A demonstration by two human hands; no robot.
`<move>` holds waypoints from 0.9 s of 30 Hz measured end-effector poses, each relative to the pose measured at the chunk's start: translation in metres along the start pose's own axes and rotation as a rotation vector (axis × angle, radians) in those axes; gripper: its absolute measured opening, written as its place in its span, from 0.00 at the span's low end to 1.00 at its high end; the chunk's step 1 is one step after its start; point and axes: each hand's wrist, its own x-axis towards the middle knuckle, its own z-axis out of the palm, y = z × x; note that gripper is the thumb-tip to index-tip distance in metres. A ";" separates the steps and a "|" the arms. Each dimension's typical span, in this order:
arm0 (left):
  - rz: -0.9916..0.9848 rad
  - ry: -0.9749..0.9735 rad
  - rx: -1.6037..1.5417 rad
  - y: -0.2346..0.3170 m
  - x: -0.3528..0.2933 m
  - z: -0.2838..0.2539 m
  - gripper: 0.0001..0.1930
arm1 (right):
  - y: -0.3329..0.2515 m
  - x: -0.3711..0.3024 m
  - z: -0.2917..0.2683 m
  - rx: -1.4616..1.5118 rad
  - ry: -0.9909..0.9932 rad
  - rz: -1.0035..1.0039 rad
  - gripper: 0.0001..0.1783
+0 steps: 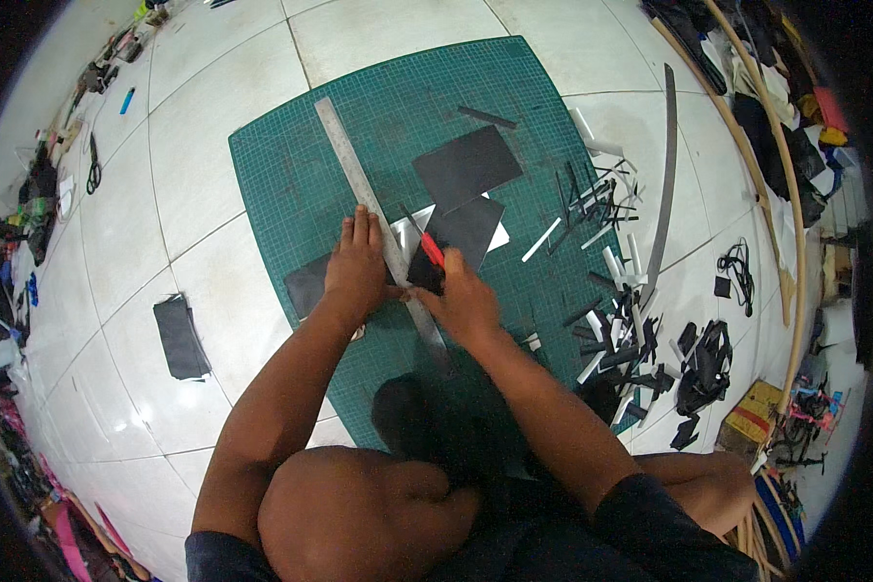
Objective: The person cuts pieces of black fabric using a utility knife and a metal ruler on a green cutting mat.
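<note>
Flat on the green cutting mat [272, 184] lies a steel ruler [344, 150], slanting from upper left toward my body. My left hand [357, 264] presses on it with outstretched fingers. A red-handled cutter knife [433, 249] is gripped in my right hand [463, 299], its blade pointing up and away beside the ruler's right edge. By the knife lie a black rectangular sheet [475, 228] and a white sheet [500, 238] partly under it. Another black sheet [468, 167] lies just beyond. A dark piece [307, 284] shows left of the ruler, partly covered by my left hand.
Black and white offcuts [611, 339] are heaped along the mat's right side, with thin strips [592, 199] above them. A long metal strip [667, 175] lies further right, near wooden poles [771, 145]. On the left tiles are a black stack [177, 337] and scissors [94, 165].
</note>
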 end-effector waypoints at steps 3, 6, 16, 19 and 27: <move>0.024 0.029 0.025 -0.004 0.001 0.007 0.71 | 0.008 0.015 0.006 0.070 0.057 0.001 0.32; 0.030 0.063 0.007 -0.005 0.001 0.010 0.70 | 0.015 0.025 0.006 0.037 0.082 0.049 0.31; 0.035 0.064 -0.019 -0.007 0.002 0.012 0.71 | 0.001 0.011 0.000 0.014 0.023 0.112 0.24; 0.027 0.069 -0.010 -0.008 0.003 0.013 0.71 | -0.020 -0.013 0.006 -0.099 -0.199 0.078 0.19; 0.048 0.116 -0.020 -0.009 0.003 0.016 0.70 | -0.019 -0.010 0.024 -0.041 -0.195 0.071 0.16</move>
